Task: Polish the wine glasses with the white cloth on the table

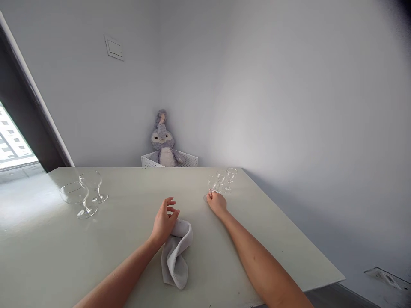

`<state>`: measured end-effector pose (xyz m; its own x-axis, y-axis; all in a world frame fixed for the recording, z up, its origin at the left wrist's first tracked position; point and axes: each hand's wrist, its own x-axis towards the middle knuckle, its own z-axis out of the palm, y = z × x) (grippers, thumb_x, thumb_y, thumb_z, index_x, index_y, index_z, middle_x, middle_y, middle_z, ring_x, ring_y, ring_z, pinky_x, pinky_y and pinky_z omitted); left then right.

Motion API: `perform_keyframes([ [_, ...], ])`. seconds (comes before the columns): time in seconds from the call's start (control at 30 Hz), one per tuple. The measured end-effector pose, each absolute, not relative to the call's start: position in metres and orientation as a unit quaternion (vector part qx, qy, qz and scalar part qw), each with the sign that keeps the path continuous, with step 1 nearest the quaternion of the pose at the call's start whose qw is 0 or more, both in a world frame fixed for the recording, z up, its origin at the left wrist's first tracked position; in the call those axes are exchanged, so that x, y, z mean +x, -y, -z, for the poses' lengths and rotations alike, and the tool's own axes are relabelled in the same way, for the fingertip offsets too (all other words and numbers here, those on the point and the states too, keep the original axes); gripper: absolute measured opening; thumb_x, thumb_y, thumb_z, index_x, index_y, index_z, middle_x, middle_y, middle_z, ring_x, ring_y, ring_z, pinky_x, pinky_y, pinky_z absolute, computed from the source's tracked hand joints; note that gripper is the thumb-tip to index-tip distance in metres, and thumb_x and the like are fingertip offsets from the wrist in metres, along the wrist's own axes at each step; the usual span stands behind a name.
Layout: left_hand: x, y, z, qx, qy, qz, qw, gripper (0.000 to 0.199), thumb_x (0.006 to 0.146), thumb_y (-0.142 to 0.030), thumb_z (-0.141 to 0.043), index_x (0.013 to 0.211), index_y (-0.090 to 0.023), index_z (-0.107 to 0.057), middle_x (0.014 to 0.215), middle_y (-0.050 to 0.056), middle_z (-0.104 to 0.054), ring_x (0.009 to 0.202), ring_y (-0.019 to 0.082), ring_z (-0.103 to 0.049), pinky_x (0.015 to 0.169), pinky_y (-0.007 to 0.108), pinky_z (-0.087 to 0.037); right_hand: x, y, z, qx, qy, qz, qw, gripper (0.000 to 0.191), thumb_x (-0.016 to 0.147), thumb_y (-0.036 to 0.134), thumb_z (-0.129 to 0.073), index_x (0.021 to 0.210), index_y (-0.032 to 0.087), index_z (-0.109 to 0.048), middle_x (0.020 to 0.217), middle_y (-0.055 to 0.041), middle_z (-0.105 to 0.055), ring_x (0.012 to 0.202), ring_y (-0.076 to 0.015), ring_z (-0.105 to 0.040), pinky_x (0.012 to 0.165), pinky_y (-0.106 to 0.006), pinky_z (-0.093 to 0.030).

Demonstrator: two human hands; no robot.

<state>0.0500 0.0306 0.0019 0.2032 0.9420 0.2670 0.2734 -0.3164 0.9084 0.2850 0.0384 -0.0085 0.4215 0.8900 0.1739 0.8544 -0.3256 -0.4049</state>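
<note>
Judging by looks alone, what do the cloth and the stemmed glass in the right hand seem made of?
Cloth: limp, matte fabric, perhaps microfibre, since it folds softly. Stemmed glass: probably smooth, clear glass, being see-through with faint glints; clear plastic remains possible.

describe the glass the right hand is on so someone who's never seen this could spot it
On the pale table, look toward its far right corner, where three small stemmed glasses stand in a slanting row. The front glass is nearest the person and, unlike the two behind it, has the right hand closed at its stem.
</note>
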Motion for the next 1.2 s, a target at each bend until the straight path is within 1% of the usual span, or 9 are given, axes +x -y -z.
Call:
perform_keyframes([
  [0.2, 0.042, -0.041, -0.002, 0.661, -0.472, -0.46, 0.358, 0.037, 0.075, -0.031, -0.049, 0.111, -0.024, -0.044, 0.104, 0.006, -0.055, 0.079, 0.015, -0.058, 0.068, 0.032, -0.049, 0.294, -0.054, 0.008, -0.814, 0.534, -0.037, 0.228, 0.02, 0.085, 0.026, -0.04, 0.081, 0.018, -0.058, 0.071, -0.0012, -0.06, 0.064, -0.014, -0.054, 0.051, -0.022, -0.029],
  [0.37, 0.037, -0.047, -0.004, 0.639, -0.497, -0.465, 0.359, 0.036, 0.075, -0.03, -0.049, 0.11, -0.023, -0.045, 0.104, 0.005, -0.055, 0.079, 0.014, -0.057, 0.068, 0.031, -0.048, 0.302, -0.065, 0.013, -0.811, 0.535, -0.037, 0.234, 0.02, 0.085, 0.029, -0.042, 0.086, 0.019, -0.059, 0.076, -0.0007, -0.063, 0.07, -0.0141, -0.056, 0.054, -0.022, -0.031],
  [0.57, 0.032, -0.05, -0.008, 0.593, -0.498, -0.531, 0.344, 0.033, 0.074, -0.024, -0.049, 0.107, -0.021, -0.046, 0.101, 0.006, -0.055, 0.077, 0.013, -0.054, 0.065, 0.028, -0.047, 0.307, -0.072, 0.017, -0.809, 0.537, -0.039, 0.233, 0.021, 0.083, 0.031, -0.044, 0.09, 0.019, -0.06, 0.083, -0.0036, -0.066, 0.078, -0.0189, -0.059, 0.059, -0.025, -0.033],
  [0.7, 0.017, -0.062, -0.016, 0.508, -0.529, -0.619, 0.281, 0.023, 0.075, -0.023, -0.048, 0.098, -0.02, -0.047, 0.1, 0.005, -0.053, 0.076, 0.012, -0.053, 0.063, 0.025, -0.046, 0.311, -0.076, 0.017, -0.802, 0.546, -0.046, 0.236, 0.021, 0.082, 0.033, -0.045, 0.088, 0.019, -0.06, 0.084, -0.0074, -0.066, 0.081, -0.0222, -0.06, 0.06, -0.028, -0.034],
  [0.8, -0.01, -0.078, -0.024, 0.39, -0.579, -0.684, 0.212, 0.021, 0.075, -0.025, -0.05, 0.095, -0.02, -0.045, 0.097, 0.004, -0.05, 0.077, 0.011, -0.053, 0.064, 0.025, -0.045, 0.313, -0.075, 0.018, -0.793, 0.552, -0.061, 0.249, 0.021, 0.08, 0.036, -0.046, 0.088, 0.019, -0.057, 0.082, -0.0064, -0.065, 0.078, -0.022, -0.06, 0.058, -0.028, -0.036],
  [0.93, -0.06, -0.099, -0.027, 0.252, -0.639, -0.712, 0.147, 0.031, 0.078, -0.028, -0.047, 0.105, -0.02, -0.035, 0.107, 0.009, -0.04, 0.09, 0.015, -0.051, 0.076, 0.032, -0.044, 0.316, -0.063, 0.018, -0.778, 0.549, -0.09, 0.291, 0.035, 0.074, 0.045, -0.05, 0.098, 0.02, -0.05, 0.077, -0.0017, -0.063, 0.071, -0.019, -0.06, 0.056, -0.026, -0.038],
  [1.0, -0.081, -0.107, -0.025, 0.2, -0.661, -0.71, 0.137, 0.039, 0.077, -0.029, -0.048, 0.11, -0.019, -0.03, 0.114, 0.013, -0.035, 0.093, 0.018, -0.051, 0.078, 0.036, -0.043, 0.317, -0.054, 0.018, -0.771, 0.535, -0.12, 0.324, 0.041, 0.068, 0.05, -0.054, 0.096, 0.02, -0.049, 0.076, -0.0012, -0.062, 0.068, -0.0189, -0.059, 0.055, -0.027, -0.039],
  [1.1, -0.102, -0.117, -0.016, 0.183, -0.673, -0.7, 0.152, 0.058, 0.073, -0.033, -0.055, 0.12, -0.021, -0.023, 0.122, 0.016, -0.03, 0.092, 0.019, -0.053, 0.073, 0.035, -0.045, 0.315, -0.036, 0.017, -0.759, 0.506, -0.165, 0.374, 0.04, 0.065, 0.053, -0.055, 0.086, 0.02, -0.048, 0.074, -0.0029, -0.061, 0.063, -0.0193, -0.057, 0.053, -0.028, -0.039],
  [1.2, -0.11, -0.125, -0.007, 0.222, -0.661, -0.689, 0.199, 0.075, 0.07, -0.037, -0.06, 0.128, -0.024, -0.014, 0.125, 0.016, -0.033, 0.084, 0.017, -0.057, 0.063, 0.031, -0.048, 0.296, -0.016, 0.013, -0.735, 0.509, -0.199, 0.4, 0.036, 0.072, 0.056, -0.047, 0.073, 0.02, -0.049, 0.065, -0.0016, -0.057, 0.054, -0.0163, -0.052, 0.05, -0.027, -0.037],
])
